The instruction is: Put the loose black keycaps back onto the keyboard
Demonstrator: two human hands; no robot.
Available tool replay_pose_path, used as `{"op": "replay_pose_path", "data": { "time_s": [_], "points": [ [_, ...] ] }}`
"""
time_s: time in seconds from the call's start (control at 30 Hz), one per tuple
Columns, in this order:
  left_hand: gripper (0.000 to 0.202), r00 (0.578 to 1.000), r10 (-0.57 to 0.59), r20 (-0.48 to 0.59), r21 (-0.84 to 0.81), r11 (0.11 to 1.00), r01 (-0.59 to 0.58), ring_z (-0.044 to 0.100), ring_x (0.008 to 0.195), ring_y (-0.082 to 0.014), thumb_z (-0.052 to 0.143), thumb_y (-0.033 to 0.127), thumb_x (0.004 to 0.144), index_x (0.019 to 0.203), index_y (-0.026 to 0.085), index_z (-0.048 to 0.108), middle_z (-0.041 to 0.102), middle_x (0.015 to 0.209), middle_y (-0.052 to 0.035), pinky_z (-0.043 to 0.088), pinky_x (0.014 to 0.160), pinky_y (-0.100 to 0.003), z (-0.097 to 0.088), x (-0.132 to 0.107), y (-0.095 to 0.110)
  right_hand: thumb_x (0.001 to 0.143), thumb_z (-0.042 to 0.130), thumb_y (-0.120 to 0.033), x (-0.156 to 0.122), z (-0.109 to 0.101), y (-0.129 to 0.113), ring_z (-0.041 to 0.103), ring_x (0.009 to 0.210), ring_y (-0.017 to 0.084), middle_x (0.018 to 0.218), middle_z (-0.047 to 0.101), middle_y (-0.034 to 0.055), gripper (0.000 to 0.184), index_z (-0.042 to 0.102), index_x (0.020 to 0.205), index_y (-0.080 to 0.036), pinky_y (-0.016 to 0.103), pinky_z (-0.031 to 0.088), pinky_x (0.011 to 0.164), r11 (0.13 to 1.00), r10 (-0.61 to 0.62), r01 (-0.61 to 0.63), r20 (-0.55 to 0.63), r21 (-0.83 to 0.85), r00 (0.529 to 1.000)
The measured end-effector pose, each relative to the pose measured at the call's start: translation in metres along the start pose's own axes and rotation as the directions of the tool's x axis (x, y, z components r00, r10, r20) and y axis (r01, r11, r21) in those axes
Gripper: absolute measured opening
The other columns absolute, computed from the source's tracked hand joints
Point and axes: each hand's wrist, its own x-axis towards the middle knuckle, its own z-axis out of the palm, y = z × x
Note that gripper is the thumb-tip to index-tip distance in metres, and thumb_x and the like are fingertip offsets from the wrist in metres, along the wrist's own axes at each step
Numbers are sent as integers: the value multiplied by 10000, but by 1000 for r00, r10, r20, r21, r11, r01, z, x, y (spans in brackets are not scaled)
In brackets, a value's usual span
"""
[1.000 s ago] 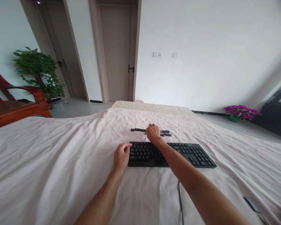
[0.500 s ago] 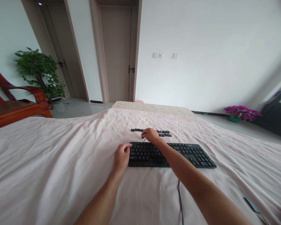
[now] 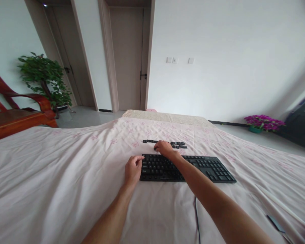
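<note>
A black keyboard (image 3: 208, 169) lies flat on the cloth in front of me, some of its lower keycaps gone. My left hand (image 3: 133, 167) grips its left edge, thumb and index finger at the upper left corner. Beyond the keyboard's top edge, my right hand (image 3: 164, 148) reaches down with its fingers pinched on a small black keycap (image 3: 155, 148), mostly covered by the fingertips. Loose keycaps (image 3: 178, 143) lie in rough rows behind and beside that hand; part of the rows is hidden by it. My right forearm crosses over the keyboard's middle.
The pale flowered cloth (image 3: 86, 176) has many folds. A black cable (image 3: 197, 217) runs from the keyboard toward me. At the lower right lies a thin dark flat object (image 3: 275, 222) beside a pale strip. A wooden chair (image 3: 22, 108) stands left, and purple flowers (image 3: 264, 122) sit far right.
The right hand has shifted very slightly, staying low at the keycap behind the keyboard. The left hand keeps its place on the edge, and the whole view has drifted a little.
</note>
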Motion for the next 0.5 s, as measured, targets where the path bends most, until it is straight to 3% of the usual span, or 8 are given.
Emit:
{"op": "replay_pose_path", "data": {
  "time_s": [0.1, 0.23, 0.3, 0.33, 0.4, 0.43, 0.5],
  "points": [
    [211, 1000, 2, 6, 5, 1000, -2, 633, 914, -173, 497, 179, 795, 878, 207, 690, 686, 937, -42, 481, 873, -326, 0, 0, 0, 714, 648, -209, -3, 0, -3, 601, 985, 212, 984, 702, 27, 192, 747, 876, -239, 256, 421, 814, 996, 15, -15, -7, 86, 1000],
    [209, 1000, -2, -5, -22, 1000, 2, 633, 912, -172, 515, 184, 797, 935, 193, 672, 679, 973, -56, 488, 866, -321, -1, 0, 5, 811, 583, -319, -18, -1, -14, 627, 779, 151, 850, 705, 48, 285, 695, 1036, -184, 206, 434, 613, 966, 27, -31, 16, 256, 999],
    [233, 999, 33, -29, -70, 997, -35, 630, 900, -162, 525, 205, 810, 1006, 191, 649, 662, 1022, -64, 495, 858, -308, -3, -1, 11, 830, 568, -348, -32, -2, -22, 603, 694, 115, 863, 696, 52, 317, 666, 1073, -170, 181, 400, 527, 884, 22, -43, 50, 465, 999],
    [248, 997, 64, -40, -100, 993, -68, 628, 894, -156, 527, 222, 821, 1042, 192, 635, 648, 1050, -68, 499, 856, -300, -5, -2, 15, 814, 595, -347, -41, -2, -26, 582, 658, 98, 876, 689, 55, 311, 665, 1055, -163, 172, 380, 497, 779, 17, -62, 78, 624, 997],
    [277, 989, 135, -56, -164, 976, -142, 623, 898, -149, 532, 258, 839, 1098, 195, 608, 617, 1102, -77, 503, 860, -290, -7, -5, 25, 752, 676, -341, -61, -2, -34, 527, 586, 66, 861, 671, 51, 290, 672, 972, -152, 155, 340, 453, 417, -17, -132, 153, 899, 988],
    [290, 984, 168, -58, -193, 965, -176, 620, 908, -150, 539, 271, 842, 1116, 198, 599, 603, 1122, -81, 505, 864, -289, -8, -7, 31, 711, 720, -332, -71, -1, -38, 497, 557, 53, 828, 659, 40, 285, 673, 924, -149, 146, 314, 431, 252, -35, -166, 180, 953, 983],
    [300, 972, 229, -56, -234, 943, -236, 610, 952, -160, 555, 281, 842, 1130, 204, 593, 582, 1150, -84, 507, 878, -297, -8, -11, 42, 641, 785, -318, -91, 1, -44, 448, 520, 36, 742, 621, 10, 289, 665, 838, -144, 132, 259, 398, 34, -65, -223, 225, 974, 972]
  ]
}}
